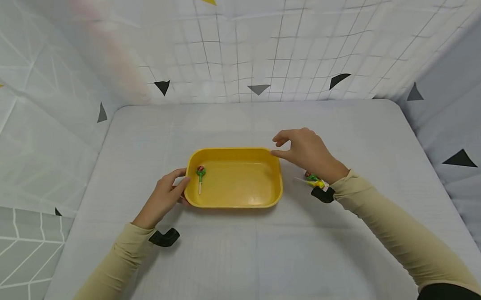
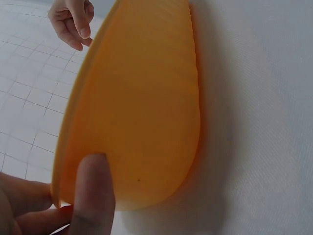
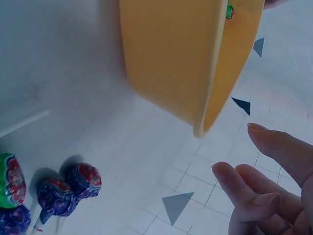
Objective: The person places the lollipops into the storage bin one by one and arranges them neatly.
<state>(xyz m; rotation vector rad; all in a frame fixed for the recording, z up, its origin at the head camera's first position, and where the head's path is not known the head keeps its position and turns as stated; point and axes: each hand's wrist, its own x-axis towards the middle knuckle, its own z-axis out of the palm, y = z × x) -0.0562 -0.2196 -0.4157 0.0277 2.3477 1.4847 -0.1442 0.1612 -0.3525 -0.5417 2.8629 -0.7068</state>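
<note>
A yellow plastic tray (image 1: 243,202) is in the middle of the table, with one lollipop (image 1: 200,171) in a green and red wrapper lying at its left end. My left hand (image 1: 164,196) grips the tray's left end; in the left wrist view its thumb (image 2: 94,191) lies against the outer wall. Over by the back right corner hovers my right hand (image 1: 307,151), thumb and fingertips apart with nothing between them. Partly hidden under the right wrist are several lollipops (image 1: 314,178); the right wrist view shows purple ones (image 3: 84,180) and a green one (image 3: 11,180).
A white cloth covers the table (image 1: 229,258). White sheets with grid lines and dark triangles (image 1: 258,89) hang behind it and on both sides. A black wrist strap piece (image 1: 323,194) sits beside the loose lollipops.
</note>
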